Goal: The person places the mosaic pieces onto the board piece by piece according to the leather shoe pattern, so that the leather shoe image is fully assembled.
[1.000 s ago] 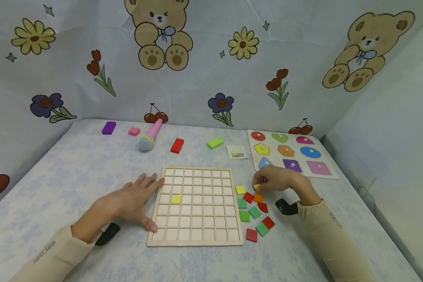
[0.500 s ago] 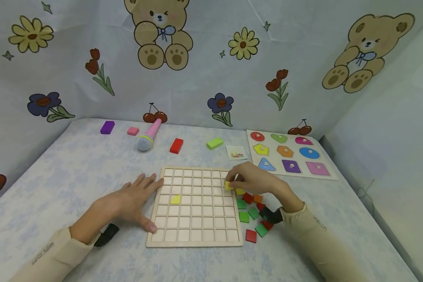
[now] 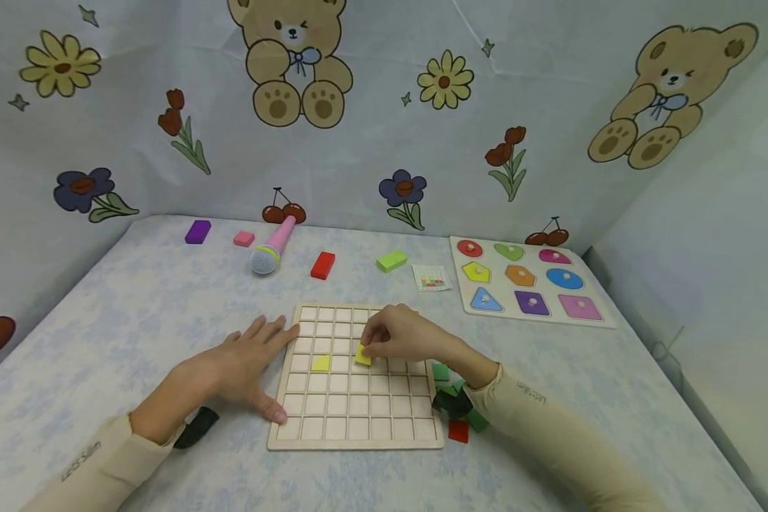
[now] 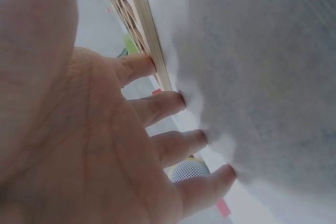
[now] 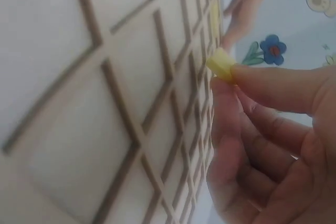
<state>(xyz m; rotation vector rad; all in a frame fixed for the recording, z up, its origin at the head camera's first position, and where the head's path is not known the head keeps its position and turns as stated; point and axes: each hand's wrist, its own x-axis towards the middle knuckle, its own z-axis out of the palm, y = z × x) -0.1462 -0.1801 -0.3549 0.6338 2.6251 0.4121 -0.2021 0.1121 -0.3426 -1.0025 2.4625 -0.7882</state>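
Observation:
My right hand [image 3: 406, 334] pinches a yellow square tile [image 3: 362, 355] between thumb and forefinger, over the middle of the wooden grid board [image 3: 352, 446]. In the right wrist view the same yellow tile [image 5: 221, 62] shows at the fingertips, above the board's ridges. Another yellow tile [image 3: 321, 363] sits in a cell left of the held one. My left hand [image 3: 240, 363] lies spread at the board's left edge, thumb on the frame. The left wrist view shows the fingers [image 4: 157, 103] straight, their tips on the tabletop and by the board's side.
Green tiles [image 3: 441, 372] and a red tile [image 3: 459, 430] lie right of the board, partly hidden by my right wrist. Behind are a small pattern card [image 3: 432, 278], a shape puzzle [image 3: 604, 320], a toy microphone [image 3: 273, 247] and several blocks, including a red block [image 3: 323, 265].
My right hand has picked up a yellow tile from the loose pile and carried it left over the board's middle. The left hand has stayed in place.

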